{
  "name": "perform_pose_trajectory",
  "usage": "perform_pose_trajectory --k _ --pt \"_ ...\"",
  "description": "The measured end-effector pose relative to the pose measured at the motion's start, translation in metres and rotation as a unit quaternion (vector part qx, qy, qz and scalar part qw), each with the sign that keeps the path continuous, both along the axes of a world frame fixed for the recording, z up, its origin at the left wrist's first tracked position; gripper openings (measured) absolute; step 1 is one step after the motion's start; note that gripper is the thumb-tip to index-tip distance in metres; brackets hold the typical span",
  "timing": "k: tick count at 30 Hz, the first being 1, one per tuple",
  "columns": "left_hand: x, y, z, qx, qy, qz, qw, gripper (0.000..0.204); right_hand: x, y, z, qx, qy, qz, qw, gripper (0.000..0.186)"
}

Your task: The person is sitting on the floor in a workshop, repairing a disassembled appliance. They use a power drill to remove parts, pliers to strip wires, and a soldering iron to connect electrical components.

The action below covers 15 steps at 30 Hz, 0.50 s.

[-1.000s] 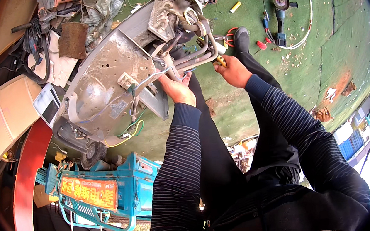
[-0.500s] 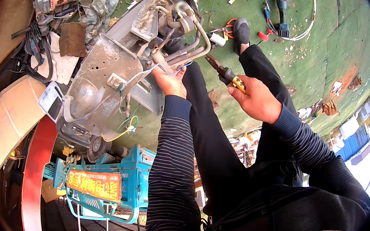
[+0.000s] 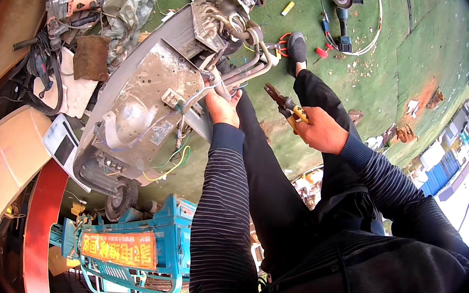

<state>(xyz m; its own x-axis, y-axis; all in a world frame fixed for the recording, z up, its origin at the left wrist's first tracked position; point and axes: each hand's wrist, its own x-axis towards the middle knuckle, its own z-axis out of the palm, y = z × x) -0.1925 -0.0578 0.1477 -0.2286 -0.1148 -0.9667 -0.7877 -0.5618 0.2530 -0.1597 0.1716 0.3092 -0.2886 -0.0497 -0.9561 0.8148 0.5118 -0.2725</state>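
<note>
Green floor [image 3: 378, 89] under most of my view. Teal cart [image 3: 169, 235] lower left: orange sign [image 3: 122, 252] on its side, grimy dark lumps along its top; too shadowed for me to identify.

Metal chassis [image 3: 141, 87] upper center-left, ahead of the legs. Shallow, dirty, open toward me. Contents: bent tubing [image 3: 246, 75] packed at its upper right end, overhanging the edge; loose wires [image 3: 177, 163] hang off its lower side.

Cardboard box [image 3: 7, 155] far left, partly cut by the lens rim; inside hidden from me. Grey plastic sheeting [image 3: 131, 22] crumpled at the top left; can't tell what it wraps. Angle grinder [image 3: 344, 27] on the floor, right of the shoe [image 3: 296, 49].

I've got the left hand [image 3: 223, 110] curled around the tubing's near end, at the chassis edge. Right hand [image 3: 323, 131] grips the pliers [image 3: 281, 100] by the yellow-and-black handles, over the gap between the legs. Pliers' jaws point up-left, clear of the tubing. Yellow stick [image 3: 287, 8] on the floor beyond the shoe.
</note>
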Motion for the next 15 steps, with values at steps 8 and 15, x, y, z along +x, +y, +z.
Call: perform_pose_trajectory --k 8,15 --pt "-0.009 0.003 0.003 0.004 -0.025 -0.045 0.999 0.045 0.022 0.011 -0.066 0.048 -0.008 -0.113 0.992 0.017" --pt "-0.003 0.004 0.006 0.012 0.005 -0.02 1.0 0.055 -0.016 0.035 -0.167 -0.09 0.078 0.019 0.993 0.021"
